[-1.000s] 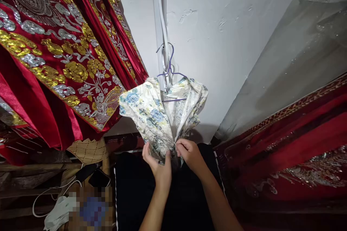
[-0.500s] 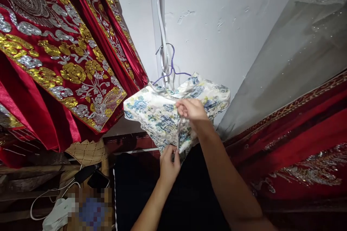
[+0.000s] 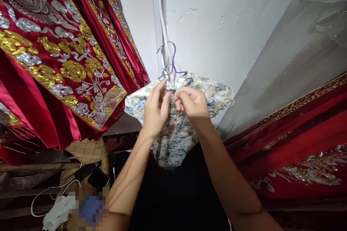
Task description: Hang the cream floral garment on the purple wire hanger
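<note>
A floral-print shirt in white, blue and yellow hangs on a purple wire hanger in front of me. My right hand is closed in a pinch at the middle of its neckline. Beside it, my left hand is at the neckline too, with thumb and fingers apart. The fingers of the two hands nearly meet, and they cover the top of the shirt's middle. What lies between the right fingertips is too small to make out beyond the neckline edge.
Red embroidered garments hang at the left. A sheer grey cover and a red beaded garment are at the right. A white strap runs down the wall. Lower left are a phone, a cable and white cloth.
My left hand has gone up from the lower part of the shirt's middle opening to the neckline, and its fingers have spread. The opening's edges have come together. My right hand remains near the neckline.
</note>
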`<action>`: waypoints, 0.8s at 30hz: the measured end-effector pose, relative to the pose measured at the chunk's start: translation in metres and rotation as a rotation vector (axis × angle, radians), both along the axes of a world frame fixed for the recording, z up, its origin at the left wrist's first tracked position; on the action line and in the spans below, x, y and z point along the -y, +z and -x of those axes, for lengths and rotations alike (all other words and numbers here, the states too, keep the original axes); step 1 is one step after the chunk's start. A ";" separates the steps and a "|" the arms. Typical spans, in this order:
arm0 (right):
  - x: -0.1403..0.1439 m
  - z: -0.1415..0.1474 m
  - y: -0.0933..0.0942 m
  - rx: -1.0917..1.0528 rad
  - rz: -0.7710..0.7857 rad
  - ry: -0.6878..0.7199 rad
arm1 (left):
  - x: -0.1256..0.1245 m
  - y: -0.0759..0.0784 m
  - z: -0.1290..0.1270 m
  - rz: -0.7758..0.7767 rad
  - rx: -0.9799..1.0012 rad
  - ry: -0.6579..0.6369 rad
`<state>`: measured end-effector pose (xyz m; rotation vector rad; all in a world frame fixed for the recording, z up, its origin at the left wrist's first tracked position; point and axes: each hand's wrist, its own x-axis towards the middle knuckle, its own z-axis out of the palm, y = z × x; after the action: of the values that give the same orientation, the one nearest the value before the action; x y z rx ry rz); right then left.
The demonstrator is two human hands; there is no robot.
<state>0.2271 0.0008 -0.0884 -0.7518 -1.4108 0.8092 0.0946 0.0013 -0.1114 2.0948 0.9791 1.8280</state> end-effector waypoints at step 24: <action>0.053 -0.031 -0.120 -0.134 0.376 -0.115 | -0.032 -0.056 0.068 0.050 0.658 0.333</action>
<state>0.2586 -0.0520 -0.2085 -1.0361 -1.0975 1.0292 0.0261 0.0329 -0.1677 1.1877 1.1953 2.3782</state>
